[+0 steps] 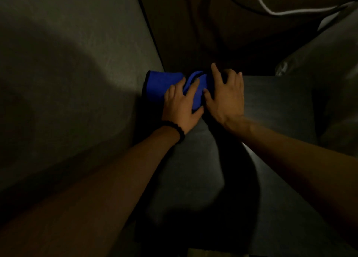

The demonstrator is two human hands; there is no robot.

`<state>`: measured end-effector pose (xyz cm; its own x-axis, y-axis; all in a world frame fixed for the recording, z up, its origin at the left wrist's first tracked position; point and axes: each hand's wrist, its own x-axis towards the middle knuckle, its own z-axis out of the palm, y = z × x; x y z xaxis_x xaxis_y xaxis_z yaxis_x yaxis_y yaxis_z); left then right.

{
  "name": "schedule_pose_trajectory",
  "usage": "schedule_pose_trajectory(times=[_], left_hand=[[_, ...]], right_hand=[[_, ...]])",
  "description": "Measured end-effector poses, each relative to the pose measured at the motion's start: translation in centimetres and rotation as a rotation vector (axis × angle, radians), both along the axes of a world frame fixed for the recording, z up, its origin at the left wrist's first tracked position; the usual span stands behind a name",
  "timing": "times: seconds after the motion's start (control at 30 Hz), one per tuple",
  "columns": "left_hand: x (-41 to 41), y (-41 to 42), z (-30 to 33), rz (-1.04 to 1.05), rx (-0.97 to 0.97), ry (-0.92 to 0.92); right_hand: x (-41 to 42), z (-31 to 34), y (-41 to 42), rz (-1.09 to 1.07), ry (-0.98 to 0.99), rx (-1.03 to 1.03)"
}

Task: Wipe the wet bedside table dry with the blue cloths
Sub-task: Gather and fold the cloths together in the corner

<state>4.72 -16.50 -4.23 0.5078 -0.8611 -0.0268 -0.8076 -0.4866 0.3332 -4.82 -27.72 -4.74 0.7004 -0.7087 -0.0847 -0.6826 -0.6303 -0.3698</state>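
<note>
The scene is dim. A dark bedside table (271, 102) fills the middle and right of the view. At its far left corner lies a bright blue cloth (160, 84), bunched toward its right side. My left hand (180, 104), with a dark bead bracelet on the wrist, presses flat on the cloth with fingers spread. My right hand (225, 96) lies beside it, fingers spread over the cloth's right part and the tabletop. I cannot tell whether the blue fabric is one cloth or two.
A grey wall (67, 73) runs along the table's left side. Behind the table is a dark wooden panel (203, 34) with a white cable (271, 11) draped at the top right. Grey bedding (329, 82) rises to the right.
</note>
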Motion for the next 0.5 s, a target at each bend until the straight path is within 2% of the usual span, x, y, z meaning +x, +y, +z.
schedule_pose_trajectory(times=[0.1,0.33,0.4,0.5], left_hand=[[-0.4,-1.2,0.4,0.155,-0.053,0.05],[-0.6,-2.9,0.4,0.296,-0.005,0.082],[-0.9,-3.0,0.5,0.297,-0.054,0.107],[-1.4,-2.7,0.8,0.326,-0.218,0.261]], right_hand=[[0.0,-0.2,-1.4,-0.03,0.019,-0.002],[-1.1,0.6,-4.6,0.092,0.056,-0.085],[-1.4,0.8,-4.8,0.127,0.081,-0.049],[-1.5,1.2,-5.1,0.142,0.012,0.081]])
